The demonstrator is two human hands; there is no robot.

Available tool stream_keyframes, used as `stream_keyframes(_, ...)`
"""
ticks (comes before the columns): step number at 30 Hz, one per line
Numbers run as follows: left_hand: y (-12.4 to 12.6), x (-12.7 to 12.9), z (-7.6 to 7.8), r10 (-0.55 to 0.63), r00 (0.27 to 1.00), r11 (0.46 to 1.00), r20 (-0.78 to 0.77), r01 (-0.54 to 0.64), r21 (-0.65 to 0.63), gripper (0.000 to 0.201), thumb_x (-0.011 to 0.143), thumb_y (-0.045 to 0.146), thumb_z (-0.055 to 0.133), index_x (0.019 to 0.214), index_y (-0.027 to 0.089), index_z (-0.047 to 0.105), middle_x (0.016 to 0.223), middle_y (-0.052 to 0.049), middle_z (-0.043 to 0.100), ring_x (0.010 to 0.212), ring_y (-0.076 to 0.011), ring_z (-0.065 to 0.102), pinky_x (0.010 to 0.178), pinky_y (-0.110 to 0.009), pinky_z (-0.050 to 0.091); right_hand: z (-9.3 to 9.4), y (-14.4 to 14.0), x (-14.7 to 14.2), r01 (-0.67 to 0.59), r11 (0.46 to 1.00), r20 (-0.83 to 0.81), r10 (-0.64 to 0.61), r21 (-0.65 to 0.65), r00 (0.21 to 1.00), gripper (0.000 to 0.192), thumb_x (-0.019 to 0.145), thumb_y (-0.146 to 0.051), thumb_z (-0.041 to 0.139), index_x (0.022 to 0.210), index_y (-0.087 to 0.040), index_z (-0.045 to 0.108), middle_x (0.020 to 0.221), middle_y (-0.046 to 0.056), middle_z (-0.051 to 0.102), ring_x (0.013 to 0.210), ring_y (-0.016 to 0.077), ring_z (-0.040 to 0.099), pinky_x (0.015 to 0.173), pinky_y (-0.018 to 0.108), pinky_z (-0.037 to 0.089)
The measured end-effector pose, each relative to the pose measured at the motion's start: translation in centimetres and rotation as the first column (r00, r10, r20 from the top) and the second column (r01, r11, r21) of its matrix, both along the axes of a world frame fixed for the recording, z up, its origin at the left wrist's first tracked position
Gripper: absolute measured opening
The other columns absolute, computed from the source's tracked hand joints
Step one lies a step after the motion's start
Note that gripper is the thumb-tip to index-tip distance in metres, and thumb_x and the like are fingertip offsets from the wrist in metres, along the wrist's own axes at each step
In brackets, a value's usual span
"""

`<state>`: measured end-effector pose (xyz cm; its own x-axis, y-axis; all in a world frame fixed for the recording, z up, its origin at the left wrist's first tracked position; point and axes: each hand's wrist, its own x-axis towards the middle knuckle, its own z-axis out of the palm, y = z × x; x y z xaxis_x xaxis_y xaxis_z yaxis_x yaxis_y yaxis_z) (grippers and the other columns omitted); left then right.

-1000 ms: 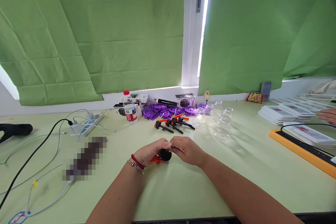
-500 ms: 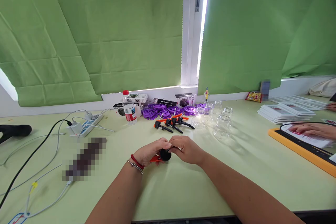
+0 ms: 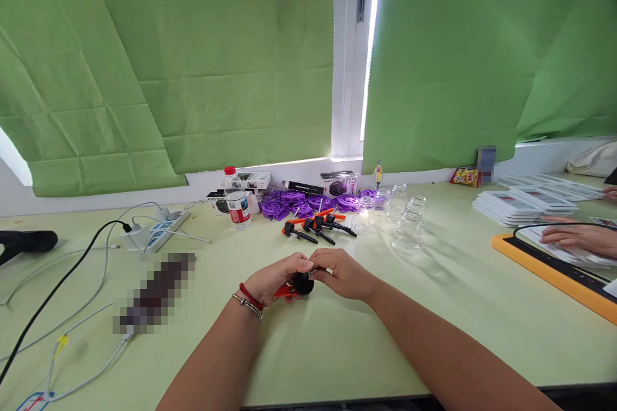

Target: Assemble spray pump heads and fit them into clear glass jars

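1 black-capped dropper (image 3: 303, 283) with an orange stem sits between both hands, low over the middle of the pale green table (image 3: 434, 308). The left hand (image 3: 274, 279) curls around it from the left, fingers closed on the orange end, which pokes out toward the wrist. The right hand (image 3: 340, 273) meets it from the right, thumb and forefinger pinched at the top of the black cap. Both forearms come in from the bottom edge and converge, wrists resting near the tabletop; the left wrist wears 1 red cord and 1 metal bangle.

Just beyond the hands lies a loose pile of more droppers (image 3: 315, 226), about 4, black and orange; the exact count is hard to tell. Behind them are several purple plastic discs (image 3: 294, 203), overlapping too much to count, and about 4 small printed boxes (image 3: 337, 182) along the wall. To the right of the pile stand about 5 clear glass bottles (image 3: 407, 231). 1 water bottle (image 3: 238, 202) with a red cap stands to the left, and further left 1 power strip (image 3: 159, 231) with cables.

At the far right, another person's hand (image 3: 576, 237) rests flat on printed cards beside 1 orange-edged tray (image 3: 544, 270) and stacks of cards (image 3: 520, 204).
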<state>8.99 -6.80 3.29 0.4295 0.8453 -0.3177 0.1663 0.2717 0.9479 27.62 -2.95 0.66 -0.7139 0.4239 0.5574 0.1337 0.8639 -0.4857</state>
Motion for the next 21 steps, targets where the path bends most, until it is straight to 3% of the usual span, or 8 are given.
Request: stream_keyframes(21,-0.08,0.08,0.04,0.005,1.0,1.0,0.012,-0.005,-0.004,0.038,0.07,0.053,0.058,0.085,0.019,0.049,0.069,0.001,0.054,0.056,-0.0132,0.052,0.045,-0.022,0.032,0.11,-0.43,-0.02,0.042,0.999,-0.055,-0.042,0.016,0.998,0.015,0.087,-0.021,0.051,0.081,-0.017,0.064,0.072,0.004,0.06,0.067,0.0131,0.054,0.064,0.024,0.045)
